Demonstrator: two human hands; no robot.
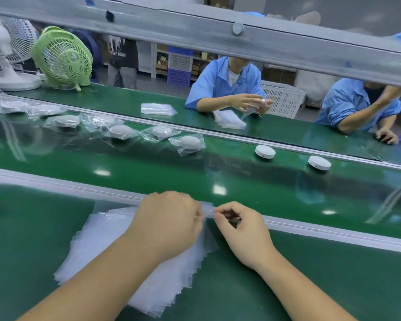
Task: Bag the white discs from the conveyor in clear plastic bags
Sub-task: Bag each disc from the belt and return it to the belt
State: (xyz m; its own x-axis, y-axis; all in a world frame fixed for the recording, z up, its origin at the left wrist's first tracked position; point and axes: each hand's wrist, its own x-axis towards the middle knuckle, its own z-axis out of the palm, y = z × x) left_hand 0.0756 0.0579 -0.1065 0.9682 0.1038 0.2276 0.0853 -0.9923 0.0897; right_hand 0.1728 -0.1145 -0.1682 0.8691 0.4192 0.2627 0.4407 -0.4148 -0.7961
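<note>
Left hand [169,225] and right hand [241,230] both pinch top bag [207,208] at bag stack [97,246] far-right corner, by counter [33,228] rail. Unbagged white disc [265,151] lies far right on conveyor [148,172], well apart; bare belt between.

Bare forearms [107,274], left hand [169,220], right hand [242,229]

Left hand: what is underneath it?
The left hand lies over a fanned stack of clear plastic bags on the green table, pinching the top bag together with the right hand. The stack beneath its palm is hidden.
</note>
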